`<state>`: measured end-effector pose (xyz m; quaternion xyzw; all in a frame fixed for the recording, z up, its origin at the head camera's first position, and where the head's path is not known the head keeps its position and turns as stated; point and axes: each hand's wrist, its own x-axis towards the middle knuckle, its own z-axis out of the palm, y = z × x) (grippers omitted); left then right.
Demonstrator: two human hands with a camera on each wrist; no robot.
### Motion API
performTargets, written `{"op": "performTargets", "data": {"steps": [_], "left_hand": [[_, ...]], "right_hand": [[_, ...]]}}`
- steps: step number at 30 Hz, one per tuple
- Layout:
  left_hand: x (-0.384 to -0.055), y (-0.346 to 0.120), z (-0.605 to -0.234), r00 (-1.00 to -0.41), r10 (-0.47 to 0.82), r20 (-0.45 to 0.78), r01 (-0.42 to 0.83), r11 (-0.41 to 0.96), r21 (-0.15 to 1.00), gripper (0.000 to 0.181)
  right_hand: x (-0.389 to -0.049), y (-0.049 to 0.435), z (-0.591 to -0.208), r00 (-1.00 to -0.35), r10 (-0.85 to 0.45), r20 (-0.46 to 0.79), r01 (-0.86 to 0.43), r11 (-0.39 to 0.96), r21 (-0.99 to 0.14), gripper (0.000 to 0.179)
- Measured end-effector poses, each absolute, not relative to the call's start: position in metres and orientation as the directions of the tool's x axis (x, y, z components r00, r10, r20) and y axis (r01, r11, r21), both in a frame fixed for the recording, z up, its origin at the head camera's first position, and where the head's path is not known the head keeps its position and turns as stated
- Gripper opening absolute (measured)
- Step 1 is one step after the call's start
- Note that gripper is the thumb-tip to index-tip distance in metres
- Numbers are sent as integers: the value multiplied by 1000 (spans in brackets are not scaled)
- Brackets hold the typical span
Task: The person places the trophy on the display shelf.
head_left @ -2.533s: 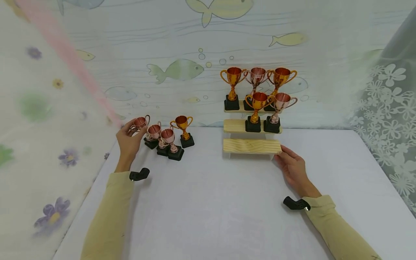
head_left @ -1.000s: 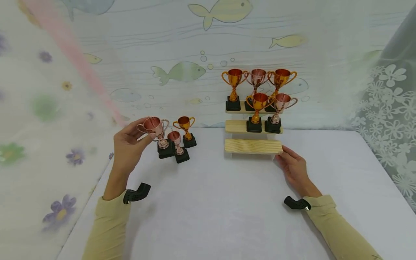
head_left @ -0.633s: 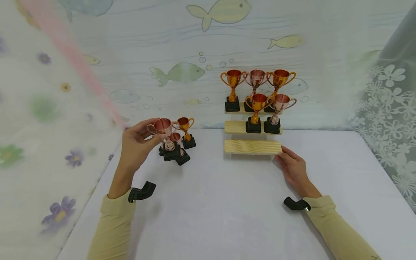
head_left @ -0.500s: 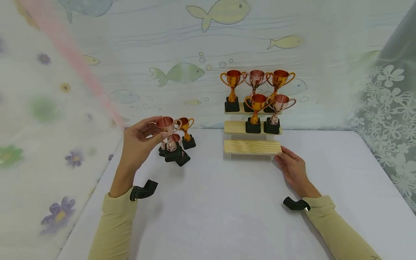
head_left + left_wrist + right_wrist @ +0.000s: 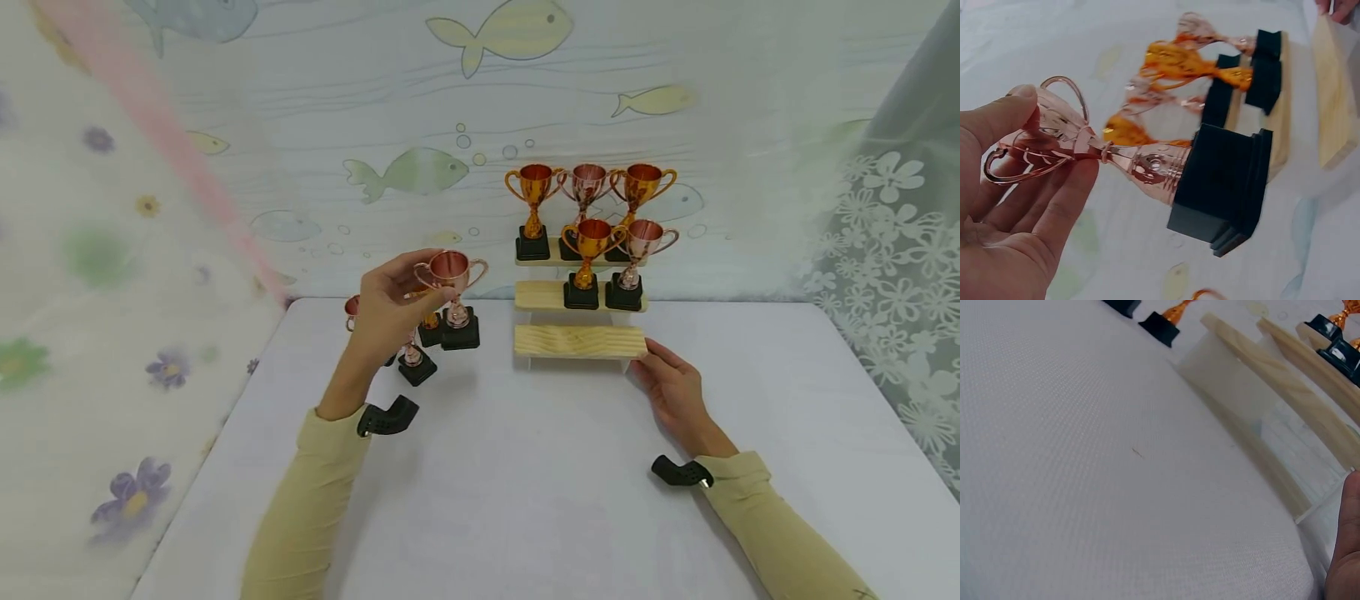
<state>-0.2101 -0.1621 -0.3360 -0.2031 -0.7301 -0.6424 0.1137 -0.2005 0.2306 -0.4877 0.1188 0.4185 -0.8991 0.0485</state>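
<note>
My left hand (image 5: 386,312) grips a rose-gold trophy cup (image 5: 450,267) by its bowl, thumb in front and fingers behind. Its black square base (image 5: 1219,187) sticks out past the fingers in the left wrist view. At the right, my right hand (image 5: 675,392) holds the right end of the lowest step of a three-step wooden display stand (image 5: 579,340); its thumb (image 5: 1349,506) shows at the step's edge in the right wrist view. Three gold and rose-gold trophies, one a gold trophy (image 5: 535,185), stand on the top step. A gold trophy (image 5: 593,242) and a rose-gold trophy (image 5: 643,242) share the middle step.
Behind the left hand stand more trophies, partly hidden: one rose-gold trophy (image 5: 416,363) in front, a gold trophy (image 5: 431,325), and another rose-gold cup (image 5: 351,307) at the left. A white cloth (image 5: 510,483) covers the table; a fish-print curtain (image 5: 300,125) hangs behind.
My left hand has picked a rose-gold trophy out of the left group and carried it rightward, past the other trophies toward the stand. The right hand stays at the stand's end.
</note>
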Motion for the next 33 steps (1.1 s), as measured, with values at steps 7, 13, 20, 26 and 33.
{"op": "performTargets", "data": {"steps": [7, 13, 20, 26, 33], "left_hand": [[-242, -117, -350, -888, 191, 417, 438, 82, 895, 48], [-265, -90, -352, -889, 228, 397, 422, 75, 903, 47], [-283, -70, -357, -888, 242, 391, 419, 75, 905, 48], [-293, -61, -365, -896, 240, 373, 395, 52, 917, 48], [-292, -52, -363, -907, 213, 364, 379, 31, 925, 47]], "right_hand": [[-201, 232, -490, -968, 9, -250, 185, -649, -738, 26], [-202, 232, -490, -963, 14, -271, 201, -633, -748, 22], [-202, 231, -491, -963, 15, -270, 201, -627, -753, 22], [-202, 231, -492, -967, 10, -253, 186, -650, -736, 25], [-202, 231, -492, -973, 4, -229, 170, -658, -733, 26]]}}
